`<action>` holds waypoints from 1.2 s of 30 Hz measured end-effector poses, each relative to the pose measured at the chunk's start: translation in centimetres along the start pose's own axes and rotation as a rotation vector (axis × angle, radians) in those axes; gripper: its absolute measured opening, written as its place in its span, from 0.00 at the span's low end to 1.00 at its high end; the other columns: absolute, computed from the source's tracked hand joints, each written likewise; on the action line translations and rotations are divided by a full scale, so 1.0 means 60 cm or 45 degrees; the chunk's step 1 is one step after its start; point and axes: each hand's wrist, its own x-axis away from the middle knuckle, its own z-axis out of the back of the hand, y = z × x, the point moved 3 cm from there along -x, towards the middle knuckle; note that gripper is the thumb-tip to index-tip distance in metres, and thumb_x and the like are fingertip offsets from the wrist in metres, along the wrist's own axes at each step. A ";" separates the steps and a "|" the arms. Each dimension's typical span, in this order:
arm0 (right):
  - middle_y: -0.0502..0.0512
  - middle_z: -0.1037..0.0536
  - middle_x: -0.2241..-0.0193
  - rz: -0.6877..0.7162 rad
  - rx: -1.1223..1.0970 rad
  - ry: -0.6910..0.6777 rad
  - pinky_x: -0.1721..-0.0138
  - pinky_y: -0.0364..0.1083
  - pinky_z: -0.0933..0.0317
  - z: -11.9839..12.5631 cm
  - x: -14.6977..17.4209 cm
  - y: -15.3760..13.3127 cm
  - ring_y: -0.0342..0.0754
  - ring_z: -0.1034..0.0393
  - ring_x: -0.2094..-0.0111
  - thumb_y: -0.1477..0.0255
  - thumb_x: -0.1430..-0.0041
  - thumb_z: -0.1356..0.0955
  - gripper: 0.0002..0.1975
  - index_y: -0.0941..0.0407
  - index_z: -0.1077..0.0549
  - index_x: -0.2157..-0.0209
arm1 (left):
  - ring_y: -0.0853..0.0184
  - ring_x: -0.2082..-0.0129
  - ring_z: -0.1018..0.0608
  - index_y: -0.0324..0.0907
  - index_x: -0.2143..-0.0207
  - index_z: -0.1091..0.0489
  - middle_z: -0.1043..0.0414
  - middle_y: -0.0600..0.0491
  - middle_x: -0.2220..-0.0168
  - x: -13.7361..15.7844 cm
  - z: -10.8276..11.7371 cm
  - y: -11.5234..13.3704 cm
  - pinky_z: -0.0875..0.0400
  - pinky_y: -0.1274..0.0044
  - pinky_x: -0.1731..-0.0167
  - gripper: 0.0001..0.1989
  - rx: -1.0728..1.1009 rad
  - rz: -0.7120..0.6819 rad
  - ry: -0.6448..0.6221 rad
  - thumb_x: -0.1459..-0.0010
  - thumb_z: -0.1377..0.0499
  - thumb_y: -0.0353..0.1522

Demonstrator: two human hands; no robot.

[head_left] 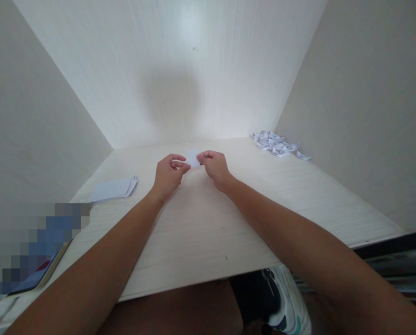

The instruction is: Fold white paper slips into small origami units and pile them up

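Over the desk (190,232), the right hand (215,168) pinches a small white paper (193,158); the left hand (167,176), thumb and fingers slightly parted, is just beside it.

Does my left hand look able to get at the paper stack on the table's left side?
Likely yes: only tabletop shows between your left hand and the paper stack, and nothing visible lies on top.

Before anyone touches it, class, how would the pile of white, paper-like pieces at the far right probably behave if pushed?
The pile would probably scatter, since its pieces overlap loosely and one piece lies at its edge. It is likely light, as the pieces look thin. Rolling seems unlikely: they look folded and angular, not round.
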 end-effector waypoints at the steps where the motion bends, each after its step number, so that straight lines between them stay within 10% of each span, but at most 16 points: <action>1: 0.50 0.23 0.74 0.009 0.022 -0.004 0.65 0.46 0.37 0.000 -0.001 0.001 0.45 0.31 0.71 0.66 0.47 0.31 0.08 0.56 0.25 0.73 | 0.76 0.85 0.36 0.40 0.63 0.28 0.25 0.56 0.74 0.000 0.000 -0.001 0.42 0.82 0.87 0.18 0.002 -0.002 -0.001 0.58 0.30 0.34; 17: 0.52 0.23 0.67 0.418 0.331 -0.164 0.55 0.48 0.37 -0.006 0.022 -0.032 0.47 0.30 0.65 0.73 0.39 0.31 0.03 0.54 0.27 0.69 | 0.60 0.55 0.17 0.36 0.47 0.29 0.23 0.40 0.51 0.014 -0.022 -0.001 0.19 0.64 0.54 0.27 0.375 0.027 0.032 0.48 0.30 0.34; 36: 0.52 0.19 0.66 -0.114 -0.272 -0.462 0.61 0.44 0.29 -0.006 0.009 -0.001 0.43 0.24 0.64 0.69 0.50 0.23 0.11 0.57 0.25 0.67 | 0.65 0.61 0.19 0.38 0.54 0.24 0.21 0.45 0.57 0.002 -0.005 -0.014 0.19 0.69 0.60 0.22 0.427 0.123 0.000 0.50 0.27 0.37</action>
